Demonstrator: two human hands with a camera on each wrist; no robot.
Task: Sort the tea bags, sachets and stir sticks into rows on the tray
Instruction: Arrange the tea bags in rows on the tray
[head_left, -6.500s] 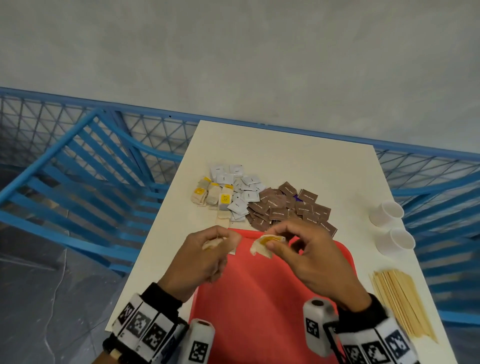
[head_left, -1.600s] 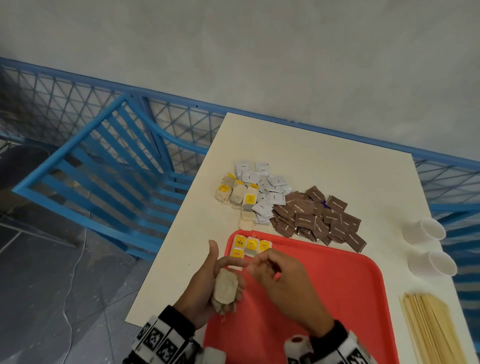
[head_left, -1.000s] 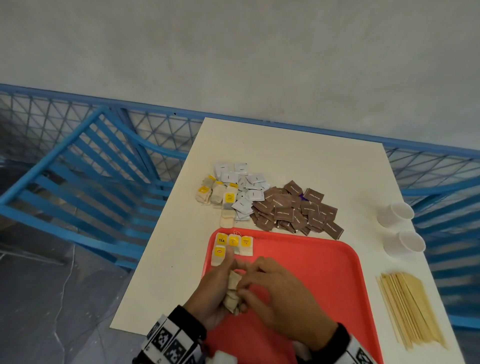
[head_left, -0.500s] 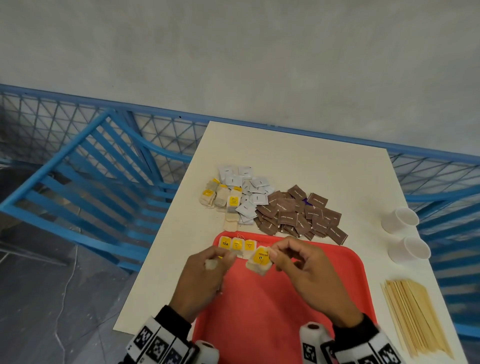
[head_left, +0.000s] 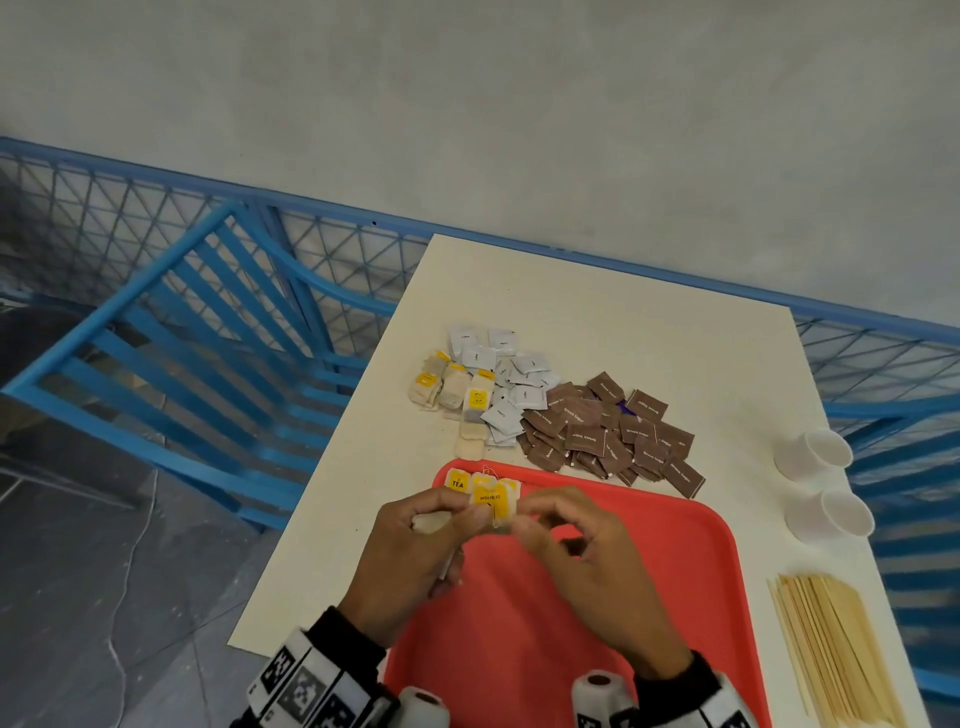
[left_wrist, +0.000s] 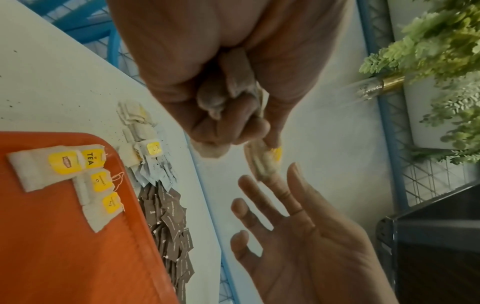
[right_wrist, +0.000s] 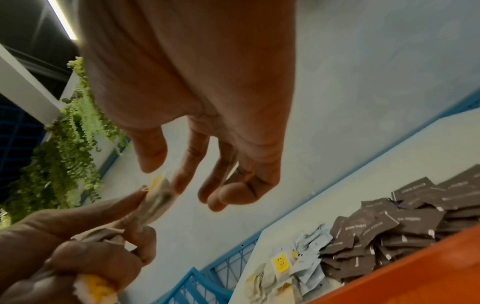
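Passing a tea bag (head_left: 492, 503) from the left hand (head_left: 415, 558) toward the right hand (head_left: 587, 564) is the step in hand, above the far-left corner of the tray (head_left: 675, 525). The left hand is curled round a small wad of bags (left_wrist: 228, 82), and its thumb and forefinger pinch the yellow-tagged bag held out. The right hand's fingers are loose and spread; its thumb and forefinger sit just beside the bag's edge, though I cannot tell whether they grip it yet.

To do this well, I judge the right hand should take the bag by its body, not the tag or string, then lay it flat next to the 4 or so bags (left_wrist: 78, 164) already lined along the tray's far edge, tag up and matching their direction. The left hand should keep the spare bags bunched so none drop.

On the table (head_left: 597, 312) beyond the tray lie more tea bags (head_left: 452, 387), white sachets (head_left: 511, 384) and brown sachets (head_left: 608, 434); stir sticks (head_left: 836, 644) lie to the tray's right.

Compared with 0.5 s ago, the hands have closed together: then the right hand held the tagged bag apart from the left; now the left's fingertips hold it.
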